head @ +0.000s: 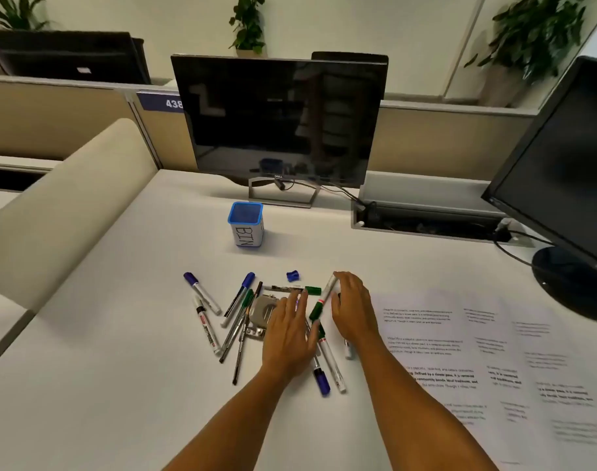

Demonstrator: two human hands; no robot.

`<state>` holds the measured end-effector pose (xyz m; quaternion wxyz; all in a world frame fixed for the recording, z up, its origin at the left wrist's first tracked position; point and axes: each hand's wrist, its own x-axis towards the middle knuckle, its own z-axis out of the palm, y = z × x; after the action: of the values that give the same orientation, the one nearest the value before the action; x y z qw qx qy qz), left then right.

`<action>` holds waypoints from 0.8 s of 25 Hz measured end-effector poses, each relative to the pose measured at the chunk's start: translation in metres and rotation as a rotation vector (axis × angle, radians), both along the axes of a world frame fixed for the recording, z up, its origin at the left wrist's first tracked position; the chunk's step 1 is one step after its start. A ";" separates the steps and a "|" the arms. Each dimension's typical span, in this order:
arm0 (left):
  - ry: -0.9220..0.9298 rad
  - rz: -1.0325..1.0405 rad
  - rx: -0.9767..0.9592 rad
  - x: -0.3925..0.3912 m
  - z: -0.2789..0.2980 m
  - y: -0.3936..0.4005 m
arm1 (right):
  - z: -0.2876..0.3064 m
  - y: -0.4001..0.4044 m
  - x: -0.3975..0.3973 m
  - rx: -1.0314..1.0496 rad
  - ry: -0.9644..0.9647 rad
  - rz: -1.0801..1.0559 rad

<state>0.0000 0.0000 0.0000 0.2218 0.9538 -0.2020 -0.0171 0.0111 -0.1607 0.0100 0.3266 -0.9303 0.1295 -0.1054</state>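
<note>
Several markers and pens lie scattered on the white desk: a blue-capped marker [201, 292] at the left, a red-labelled one [207, 328], and another blue-capped marker [321, 380] near my wrist. My left hand [288, 334] hovers flat over the pile with straight fingers, partly covering a grey metal hole punch [261, 309]. My right hand [353, 309] lies relaxed beside a green-capped marker [324, 297], its index fingertip touching the marker's white end. A blue pot labelled BIN [245, 226] stands upright behind the pile.
A small blue cap-like piece [292, 275] lies behind the markers. Printed sheets [494, 351] cover the desk to the right. A dark monitor [280, 120] stands at the back, a second monitor [562, 171] at the right, and a beige partition [52, 215] at the left.
</note>
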 end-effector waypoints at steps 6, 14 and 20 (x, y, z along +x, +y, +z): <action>0.072 0.148 -0.091 -0.009 -0.004 0.005 | -0.009 -0.002 -0.001 -0.383 0.053 0.388; 0.163 0.202 -0.022 -0.011 -0.013 0.011 | -0.012 -0.004 0.013 -0.525 -0.008 0.577; 0.292 0.269 -0.114 -0.002 0.004 0.001 | 0.020 -0.009 0.015 -0.078 -0.267 0.268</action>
<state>-0.0021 0.0013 0.0044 0.3029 0.9454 -0.0392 -0.1139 0.0259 -0.1697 0.0296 0.3158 -0.9289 -0.0443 -0.1881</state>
